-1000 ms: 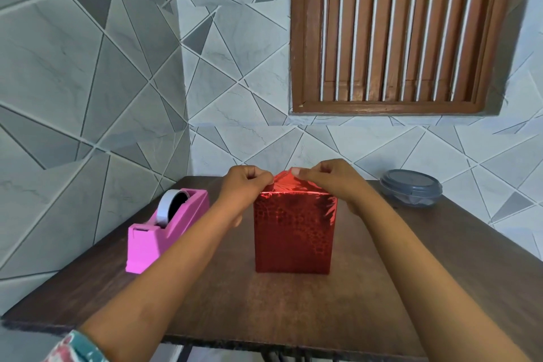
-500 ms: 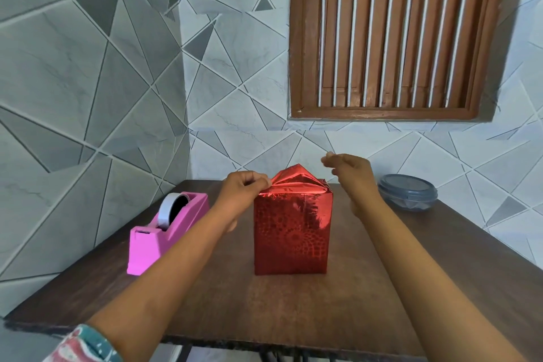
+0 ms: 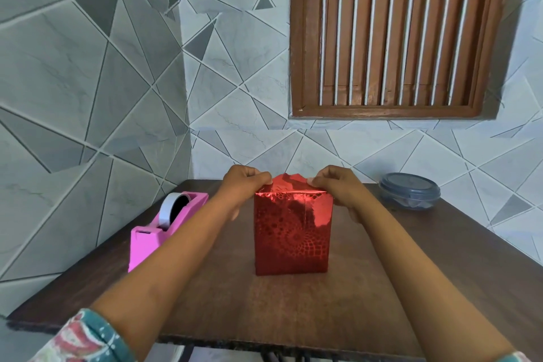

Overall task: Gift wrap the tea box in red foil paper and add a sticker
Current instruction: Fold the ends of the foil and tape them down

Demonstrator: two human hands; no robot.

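the left hand is curled at the top left corner of the tea box, its fingertips pinching the red foil paper there. the right hand does the same at the top right corner, thumb and fingers closed on the foil edge. between the two hands a loose flap of foil stands up above the box top, its rim ragged and uneven. a bright crease runs along the front top edge of the box. the box itself stands upright on the desk, its front face already covered in foil.

left of the box, near but apart, sits a pink tape dispenser with a roll in it. right of the box and further back lies a lidded grey container. no sticker shows anywhere.

judging from this, the top closure is the step in hand and it is not yet taped. the foil looks thin and springy, so if either hand lets go to reach for tape, the flap may pop back up. pulling unevenly could tear the ragged rim or skew the crease. pressing down hard on this tall, narrow box could also tip it, since nothing steadies its base.
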